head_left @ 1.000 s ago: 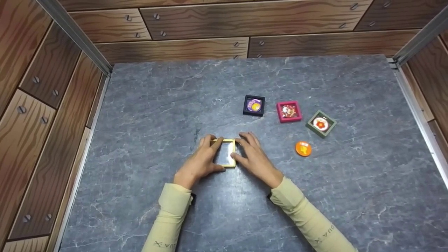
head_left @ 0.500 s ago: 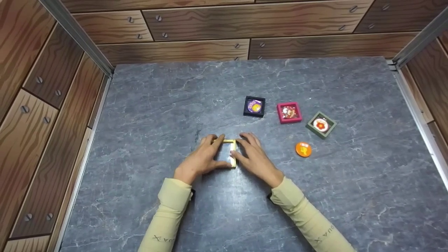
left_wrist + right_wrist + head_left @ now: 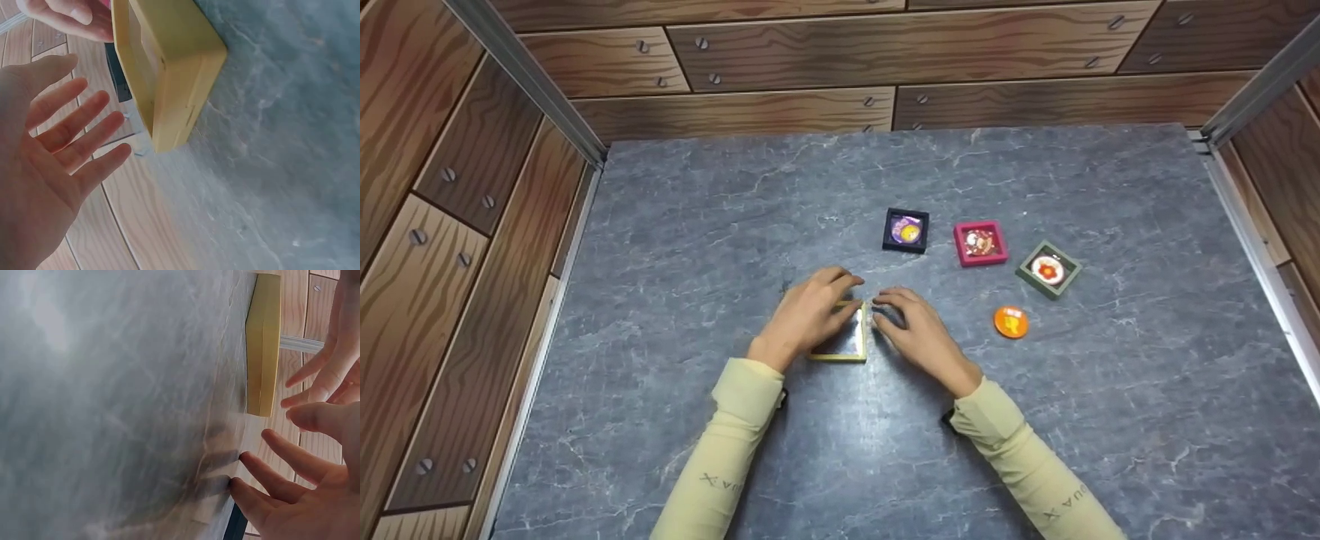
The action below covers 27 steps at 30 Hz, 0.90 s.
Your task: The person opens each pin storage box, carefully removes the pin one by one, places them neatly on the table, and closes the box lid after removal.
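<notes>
A yellow square display case (image 3: 838, 359) with a clear window lies flat on the grey marbled tabletop. My left hand (image 3: 808, 313) is over its left and far side, hiding part of the rim. In the left wrist view that hand's fingers (image 3: 107, 135) are spread and apart from the case, gripping nothing. Just right of the case is my right hand (image 3: 921, 337), fingers loosely bent and holding nothing. The right wrist view has its fingertips (image 3: 247, 461) near the tabletop, beyond the end of the yellow case (image 3: 263, 349). An orange disc (image 3: 1010, 322) lies farther right.
Behind the hands stand a black case (image 3: 904, 247) with a purple disc, a pink case (image 3: 982, 262) with a red patterned disc, and a green case (image 3: 1037, 286) with a white flower disc. Wood-print walls (image 3: 780, 56) enclose the table at the back and sides.
My left hand has let go of the yellow case's edges and lifted up and to the right over it. The right hand has drawn slightly away from the case's right edge.
</notes>
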### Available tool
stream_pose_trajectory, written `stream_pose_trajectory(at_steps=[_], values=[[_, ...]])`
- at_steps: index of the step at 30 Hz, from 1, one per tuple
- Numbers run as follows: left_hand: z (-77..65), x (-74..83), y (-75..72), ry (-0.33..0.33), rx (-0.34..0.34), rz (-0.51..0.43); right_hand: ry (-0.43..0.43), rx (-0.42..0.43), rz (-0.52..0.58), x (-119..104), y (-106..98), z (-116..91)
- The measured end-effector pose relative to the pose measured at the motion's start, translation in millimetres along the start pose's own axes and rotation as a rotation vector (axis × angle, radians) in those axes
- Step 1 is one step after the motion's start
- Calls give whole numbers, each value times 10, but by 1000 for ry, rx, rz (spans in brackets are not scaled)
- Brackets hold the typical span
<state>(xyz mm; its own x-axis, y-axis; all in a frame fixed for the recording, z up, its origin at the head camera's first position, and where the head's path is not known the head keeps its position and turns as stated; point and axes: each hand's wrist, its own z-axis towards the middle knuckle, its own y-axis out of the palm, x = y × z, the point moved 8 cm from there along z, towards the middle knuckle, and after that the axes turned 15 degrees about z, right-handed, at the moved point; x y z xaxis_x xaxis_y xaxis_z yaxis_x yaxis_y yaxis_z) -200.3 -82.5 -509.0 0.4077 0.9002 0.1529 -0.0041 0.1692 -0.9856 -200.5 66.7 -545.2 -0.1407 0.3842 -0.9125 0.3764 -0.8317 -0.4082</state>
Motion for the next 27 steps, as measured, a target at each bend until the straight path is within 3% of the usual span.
stream_pose_trajectory(at_steps=[10, 27], values=[[312, 59, 5, 35, -49, 50, -22, 41, -20, -1, -28, 7], [757, 184, -20, 36, -49, 71, 96, 116, 181, 142, -264, 95]])
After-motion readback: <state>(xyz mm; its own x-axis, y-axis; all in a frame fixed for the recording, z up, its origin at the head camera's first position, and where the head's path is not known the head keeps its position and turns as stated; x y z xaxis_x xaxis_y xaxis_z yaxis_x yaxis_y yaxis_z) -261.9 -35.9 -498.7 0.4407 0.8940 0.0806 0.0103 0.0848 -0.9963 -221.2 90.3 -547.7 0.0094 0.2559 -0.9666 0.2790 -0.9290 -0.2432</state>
